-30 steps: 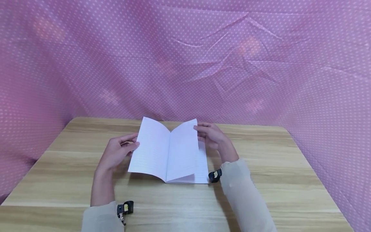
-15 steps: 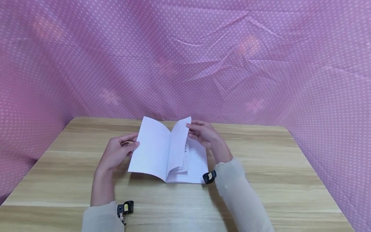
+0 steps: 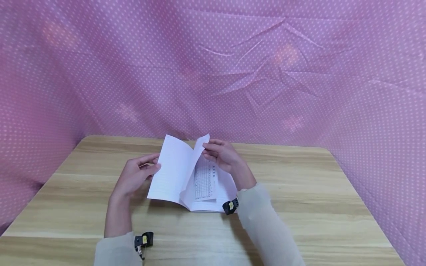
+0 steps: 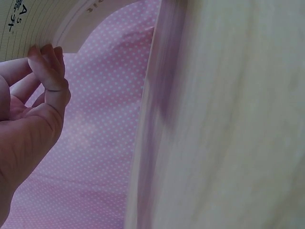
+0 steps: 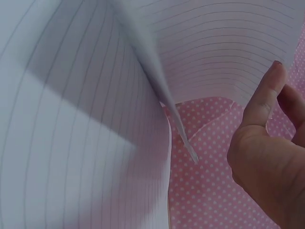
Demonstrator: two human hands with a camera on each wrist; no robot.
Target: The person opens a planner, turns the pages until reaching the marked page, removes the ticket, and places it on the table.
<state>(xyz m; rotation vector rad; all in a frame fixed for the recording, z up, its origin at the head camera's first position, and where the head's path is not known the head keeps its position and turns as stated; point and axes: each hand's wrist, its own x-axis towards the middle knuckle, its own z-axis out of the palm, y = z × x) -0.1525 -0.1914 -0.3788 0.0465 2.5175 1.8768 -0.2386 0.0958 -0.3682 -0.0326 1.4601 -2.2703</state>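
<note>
An open notebook [image 3: 169,173] with lined white pages lies at the middle of the table, its left side raised off the wood. My left hand [image 3: 133,173] holds that left edge between thumb and fingers; the left wrist view shows the printed cover [image 4: 19,24] there. With my right hand [image 3: 223,155] I pinch the upper outer edge of a page [image 3: 198,149], which stands curled up near the spine. Beneath it, on the right side, a slip of paper [image 3: 206,183] printed with a grid is partly uncovered. The right wrist view shows the thumb [image 5: 269,90] against a lined page.
The wooden table [image 3: 316,199] extends on both sides of the notebook. Pink dotted cloth [image 3: 233,74] hangs behind it and along the sides. Black wrist cameras [image 3: 144,240] sit by both beige sleeves.
My right hand has moved left, lifting and curling the page toward the spine. The printed slip beneath has come into sight. My left hand keeps its place.
</note>
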